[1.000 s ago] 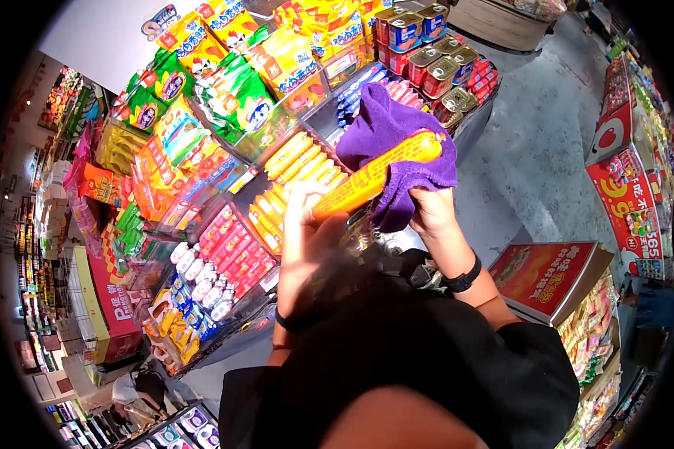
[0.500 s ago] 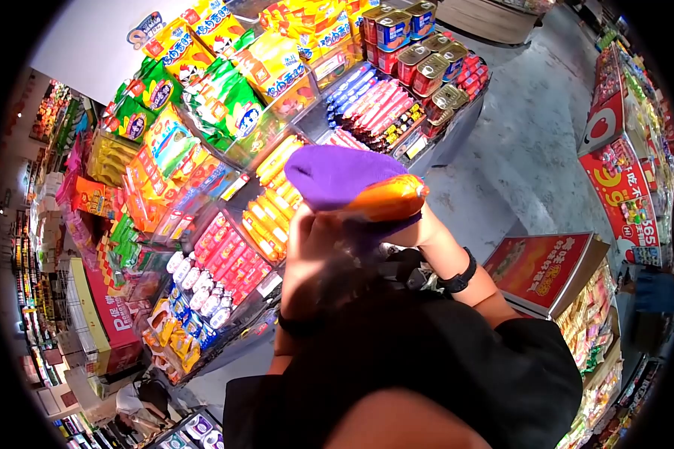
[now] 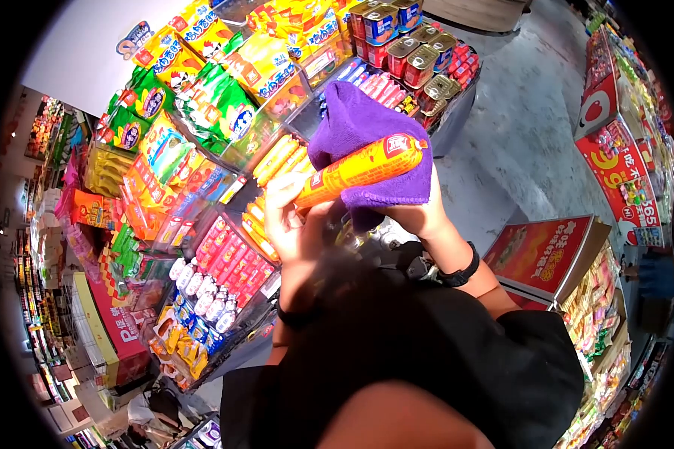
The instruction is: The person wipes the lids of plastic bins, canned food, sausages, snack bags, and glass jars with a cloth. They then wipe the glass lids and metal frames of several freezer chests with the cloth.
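Note:
A sausage in a yellow-orange wrapper [image 3: 365, 166] lies slantwise in front of me, above the display. Its lower left end is gripped by my left hand [image 3: 296, 217], the fingers closed round it. Under and behind the sausage is a purple cloth [image 3: 352, 120], which hangs in folds. My right hand [image 3: 419, 213] holds the cloth from below at the right, beneath the sausage's far end; most of its fingers are hidden by the fabric. Similar yellow sausages [image 3: 281, 159] lie in the display compartment just beyond my left hand.
Bagged snacks [image 3: 221, 105] stand along the display's back, with stacked cans [image 3: 419, 63] at its far right. Red-wrapped packs [image 3: 232, 254] and small white bottles [image 3: 202, 292] fill the near left. A red-topped stand [image 3: 543, 258] is beside my right arm.
The cloth has been raised and opened out, so more of the sausage shows. My left hand has moved up and now visibly grips the sausage's left end.

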Tool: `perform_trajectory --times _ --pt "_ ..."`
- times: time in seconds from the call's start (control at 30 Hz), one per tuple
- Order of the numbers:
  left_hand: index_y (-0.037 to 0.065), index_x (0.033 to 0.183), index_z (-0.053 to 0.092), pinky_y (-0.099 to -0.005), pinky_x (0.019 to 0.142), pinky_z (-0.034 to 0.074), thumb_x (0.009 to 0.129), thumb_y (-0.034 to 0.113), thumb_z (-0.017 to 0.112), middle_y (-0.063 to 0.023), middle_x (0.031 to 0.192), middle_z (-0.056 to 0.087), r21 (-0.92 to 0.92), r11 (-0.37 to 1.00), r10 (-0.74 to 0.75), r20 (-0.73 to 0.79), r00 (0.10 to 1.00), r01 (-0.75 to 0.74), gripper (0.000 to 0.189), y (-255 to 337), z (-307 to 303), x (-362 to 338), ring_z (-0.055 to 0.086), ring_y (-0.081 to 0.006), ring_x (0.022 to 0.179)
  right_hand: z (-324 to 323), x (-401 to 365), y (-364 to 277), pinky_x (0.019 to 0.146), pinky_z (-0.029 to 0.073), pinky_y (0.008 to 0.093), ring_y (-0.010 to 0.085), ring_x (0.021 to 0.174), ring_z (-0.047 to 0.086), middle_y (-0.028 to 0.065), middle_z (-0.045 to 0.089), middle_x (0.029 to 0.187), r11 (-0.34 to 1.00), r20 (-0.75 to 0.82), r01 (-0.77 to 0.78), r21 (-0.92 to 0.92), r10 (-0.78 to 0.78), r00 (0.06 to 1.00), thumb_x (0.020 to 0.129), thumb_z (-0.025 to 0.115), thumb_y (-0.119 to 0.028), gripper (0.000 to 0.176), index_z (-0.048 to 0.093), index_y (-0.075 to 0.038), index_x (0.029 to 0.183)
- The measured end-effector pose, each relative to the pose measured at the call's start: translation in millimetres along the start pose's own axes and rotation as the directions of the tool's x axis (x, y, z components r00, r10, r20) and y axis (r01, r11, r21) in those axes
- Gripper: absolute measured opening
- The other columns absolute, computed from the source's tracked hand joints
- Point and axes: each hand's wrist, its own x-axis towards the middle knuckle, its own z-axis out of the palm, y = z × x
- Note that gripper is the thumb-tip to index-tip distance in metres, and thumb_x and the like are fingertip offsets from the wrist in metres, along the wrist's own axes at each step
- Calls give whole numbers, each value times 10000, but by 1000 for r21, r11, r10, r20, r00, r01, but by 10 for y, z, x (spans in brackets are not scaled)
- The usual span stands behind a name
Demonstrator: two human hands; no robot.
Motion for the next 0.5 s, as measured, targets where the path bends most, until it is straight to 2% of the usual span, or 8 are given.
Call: perform_trajectory --times 0.07,0.13,0.2,0.27,0.33,0.4,0.47,0.5 --pt "30 1054 481 -328 832 465 710 -38 697 -137 1067 485 13 999 29 24 999 -29 412 12 -5 30 531 -218 982 20 -4 -45 858 468 291 124 979 544 68 559 1087 997 -13 39 -62 -40 999 617 794 -22 668 430 -17 1177" --pt "31 1053 484 -328 825 470 710 -39 697 -139 1068 497 26 998 56 54 997 -58 409 31 -7 59 535 -220 976 18 -21 -53 872 461 297 131 991 540 68 549 1100 996 -21 94 6 -94 995 607 795 -18 695 419 -17 1192" --pt "24 1049 506 -323 816 478 713 -37 694 -135 1052 534 16 1000 18 159 987 -21 390 63 4 82 546 -221 973 -64 -23 -37 878 450 299 136 997 537 69 541 1110 990 -11 108 -86 -110 994 597 804 -40 723 412 -17 1204" --pt "-1 1054 543 -311 825 472 746 -44 653 -124 1033 567 -24 978 -196 257 946 209 330 78 18 6 559 -218 985 -127 -28 43 883 438 296 131 1005 529 67 538 1113 995 -40 67 81 -63 997 593 811 -68 739 410 -13 1211" --pt "-35 1021 546 -296 814 476 758 -89 604 -120 1000 584 -233 879 -326 346 880 417 275 64 66 -34 578 -210 946 -37 48 -145 848 450 283 113 964 535 53 558 1070 997 -61 33 70 -29 998 600 815 -100 702 441 -10 1187" --pt "-46 1000 548 -283 787 481 793 -46 579 -115 973 593 -126 882 -402 300 865 453 210 128 139 39 588 -192 904 7 89 -203 814 464 271 95 910 541 35 580 1010 991 -25 -114 65 116 993 613 811 -119 633 484 -8 1143" --pt "-58 980 550 -270 759 485 827 -3 554 -110 946 602 -19 869 -475 243 846 494 162 121 144 95 597 -175 863 -23 154 -232 787 467 270 103 873 546 39 590 969 973 127 -209 -96 220 967 642 792 -170 532 522 -14 1074" --pt "-54 968 556 -260 729 482 857 66 531 -103 917 612 18 895 -437 225 871 445 166 104 124 119 598 -158 819 -2 186 -125 797 463 277 110 879 546 48 590 968 983 150 -125 -137 145 978 645 784 -179 526 521 -13 1068"
